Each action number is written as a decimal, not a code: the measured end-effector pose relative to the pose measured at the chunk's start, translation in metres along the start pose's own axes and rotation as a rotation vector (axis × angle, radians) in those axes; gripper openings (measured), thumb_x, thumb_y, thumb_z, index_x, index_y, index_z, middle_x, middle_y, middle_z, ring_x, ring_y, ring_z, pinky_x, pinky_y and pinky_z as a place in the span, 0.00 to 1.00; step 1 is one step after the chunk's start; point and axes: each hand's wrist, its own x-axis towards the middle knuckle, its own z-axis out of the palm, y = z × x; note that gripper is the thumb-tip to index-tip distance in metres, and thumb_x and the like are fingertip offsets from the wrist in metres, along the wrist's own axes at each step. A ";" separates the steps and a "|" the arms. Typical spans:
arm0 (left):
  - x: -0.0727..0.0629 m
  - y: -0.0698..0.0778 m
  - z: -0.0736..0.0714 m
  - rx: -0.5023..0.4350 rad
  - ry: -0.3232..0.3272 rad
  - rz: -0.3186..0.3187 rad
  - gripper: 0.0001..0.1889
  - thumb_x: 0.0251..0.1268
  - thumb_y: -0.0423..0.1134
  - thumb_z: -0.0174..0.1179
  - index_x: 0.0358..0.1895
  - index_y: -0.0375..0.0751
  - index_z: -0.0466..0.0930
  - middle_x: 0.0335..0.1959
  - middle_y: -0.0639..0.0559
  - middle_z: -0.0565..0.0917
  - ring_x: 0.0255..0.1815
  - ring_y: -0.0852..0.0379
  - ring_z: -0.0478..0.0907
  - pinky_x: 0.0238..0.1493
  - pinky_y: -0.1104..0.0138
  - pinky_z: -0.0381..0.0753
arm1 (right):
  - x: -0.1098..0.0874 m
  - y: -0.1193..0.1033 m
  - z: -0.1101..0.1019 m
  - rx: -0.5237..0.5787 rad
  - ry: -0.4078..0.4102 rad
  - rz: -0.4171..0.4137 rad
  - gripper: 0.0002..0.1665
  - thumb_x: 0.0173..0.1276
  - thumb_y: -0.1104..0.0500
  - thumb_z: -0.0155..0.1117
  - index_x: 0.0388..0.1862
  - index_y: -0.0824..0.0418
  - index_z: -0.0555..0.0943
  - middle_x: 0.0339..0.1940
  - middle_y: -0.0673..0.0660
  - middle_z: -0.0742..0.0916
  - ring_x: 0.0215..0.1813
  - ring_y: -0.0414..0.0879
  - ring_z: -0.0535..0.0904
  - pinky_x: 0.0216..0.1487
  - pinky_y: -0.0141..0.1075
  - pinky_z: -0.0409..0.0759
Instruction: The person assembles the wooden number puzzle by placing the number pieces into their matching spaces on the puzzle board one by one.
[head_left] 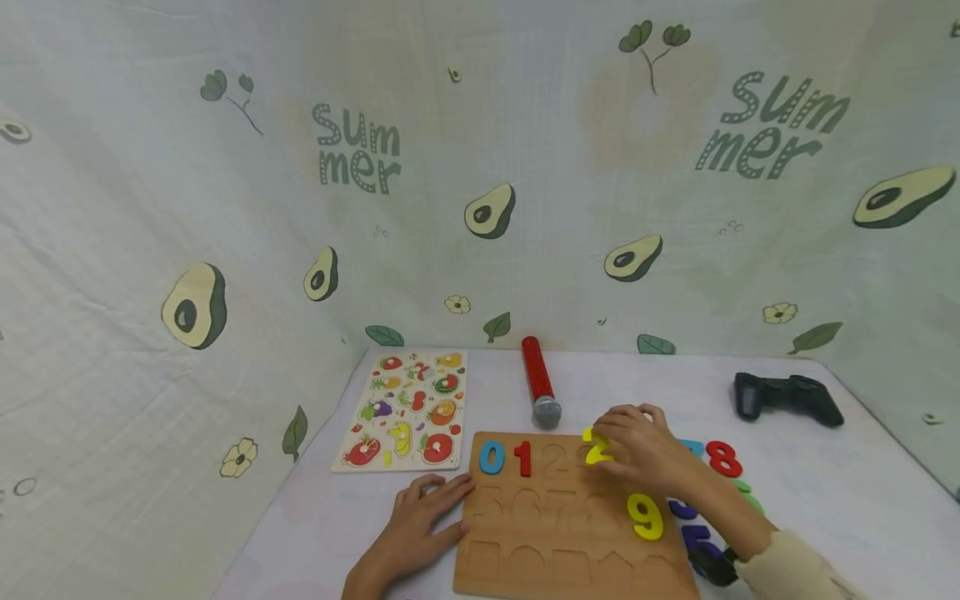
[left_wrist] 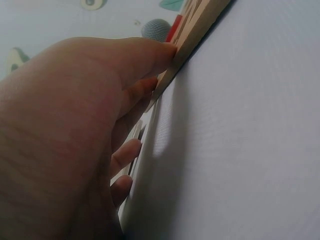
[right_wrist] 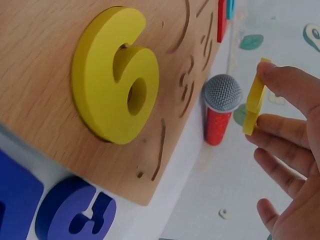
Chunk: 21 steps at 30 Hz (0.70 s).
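Note:
My right hand (head_left: 648, 450) pinches a yellow number 2 (head_left: 597, 450) between thumb and fingers, above the top row of a wooden number board (head_left: 540, 508). In the right wrist view the yellow number (right_wrist: 255, 97) appears edge-on, clear of the board. My left hand (head_left: 416, 529) rests at the board's left edge, fingers spread; its thumb (left_wrist: 162, 55) touches that edge in the left wrist view. A blue 0 (head_left: 491, 457) and a red 1 (head_left: 523, 459) sit in the top row. A yellow 9 (head_left: 645, 517) lies on the board's right part.
Right of the board lie more numbers, among them a red 8 (head_left: 723, 459) and a dark blue 5 (head_left: 701, 540), partly behind my right forearm. A red microphone (head_left: 537, 375) and a fruit puzzle (head_left: 341, 461) lie behind; a black game controller (head_left: 787, 398) is back right.

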 end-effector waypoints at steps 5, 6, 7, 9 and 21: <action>0.000 0.002 0.000 -0.014 -0.003 -0.004 0.29 0.71 0.62 0.54 0.73 0.63 0.70 0.74 0.67 0.67 0.69 0.49 0.59 0.60 0.43 0.57 | 0.006 -0.005 0.003 0.011 -0.007 -0.012 0.26 0.56 0.45 0.79 0.51 0.56 0.86 0.51 0.52 0.87 0.61 0.55 0.73 0.63 0.64 0.56; 0.000 0.002 -0.001 -0.016 -0.003 -0.003 0.29 0.72 0.62 0.54 0.73 0.63 0.70 0.74 0.67 0.67 0.69 0.49 0.59 0.60 0.43 0.57 | 0.007 -0.005 0.003 0.011 -0.006 -0.016 0.26 0.56 0.45 0.79 0.50 0.56 0.86 0.51 0.52 0.87 0.61 0.55 0.73 0.63 0.64 0.56; 0.000 0.002 0.000 -0.017 -0.003 -0.003 0.29 0.72 0.62 0.54 0.73 0.63 0.70 0.74 0.67 0.67 0.69 0.48 0.59 0.60 0.43 0.57 | 0.008 -0.006 0.004 0.009 -0.004 -0.022 0.26 0.56 0.45 0.80 0.50 0.56 0.86 0.51 0.52 0.87 0.61 0.55 0.74 0.62 0.64 0.56; 0.000 0.002 0.001 -0.016 -0.007 -0.004 0.29 0.72 0.62 0.53 0.73 0.63 0.69 0.74 0.67 0.67 0.69 0.48 0.59 0.60 0.43 0.57 | 0.009 -0.007 0.006 0.005 -0.002 -0.027 0.26 0.55 0.46 0.80 0.50 0.56 0.86 0.50 0.52 0.87 0.61 0.55 0.73 0.62 0.64 0.57; 0.002 -0.001 0.001 -0.003 -0.007 -0.001 0.29 0.71 0.64 0.52 0.73 0.65 0.69 0.74 0.68 0.67 0.69 0.49 0.59 0.60 0.43 0.57 | 0.020 -0.017 0.018 -0.002 -0.010 -0.048 0.24 0.56 0.46 0.79 0.48 0.56 0.87 0.48 0.52 0.87 0.61 0.55 0.73 0.60 0.63 0.59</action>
